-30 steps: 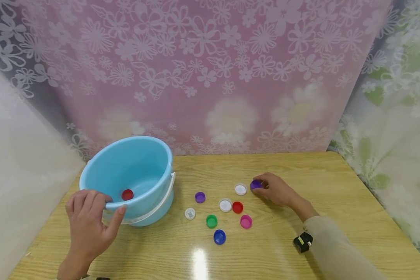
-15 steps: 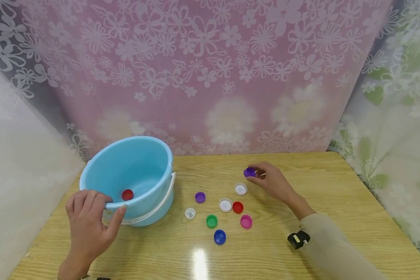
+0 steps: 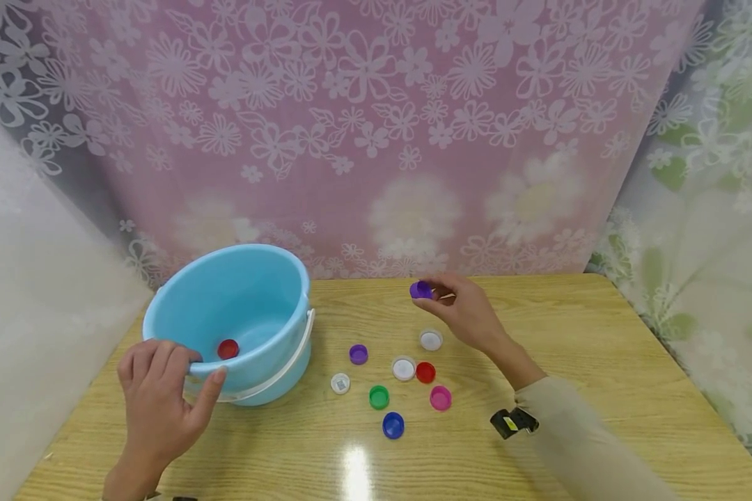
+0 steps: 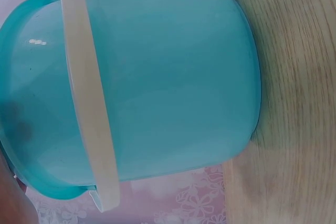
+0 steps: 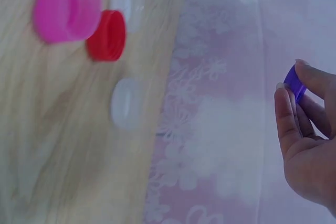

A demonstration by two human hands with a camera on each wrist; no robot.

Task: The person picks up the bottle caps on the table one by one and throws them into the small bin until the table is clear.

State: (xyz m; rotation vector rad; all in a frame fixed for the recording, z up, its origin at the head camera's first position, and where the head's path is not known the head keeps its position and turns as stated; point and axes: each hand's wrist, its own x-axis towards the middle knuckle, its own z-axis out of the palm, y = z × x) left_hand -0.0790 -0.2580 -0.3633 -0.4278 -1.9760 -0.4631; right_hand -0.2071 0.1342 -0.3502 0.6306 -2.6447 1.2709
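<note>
In the head view my left hand point(image 3: 163, 400) grips the near rim of a light blue bucket point(image 3: 260, 379), thumb outside and fingers over the edge. A red bottle cap point(image 3: 228, 348) lies on the bucket's floor. My right hand point(image 3: 470, 313) pinches a purple bottle cap point(image 3: 420, 290) between thumb and fingers, raised over the table's far part. The right wrist view shows that same purple cap point(image 5: 295, 83) at the fingertips, tilted on its side. The left wrist view is filled by the bucket's outer wall point(image 4: 173, 77) and its hanging white handle point(image 4: 86, 87).
On the wooden table point(image 3: 570, 334) between bucket and right arm lie several caps: purple point(image 3: 358, 354), green point(image 3: 379, 397), blue point(image 3: 393, 425), pink point(image 3: 441, 398), red point(image 3: 425, 372) and white point(image 3: 404, 368). A pink flowered curtain point(image 3: 376, 139) hangs behind the table's far edge.
My right hand has lifted the purple cap from the table and carried it left and away from me, towards the bucket side. The left hand and bucket have stayed put.
</note>
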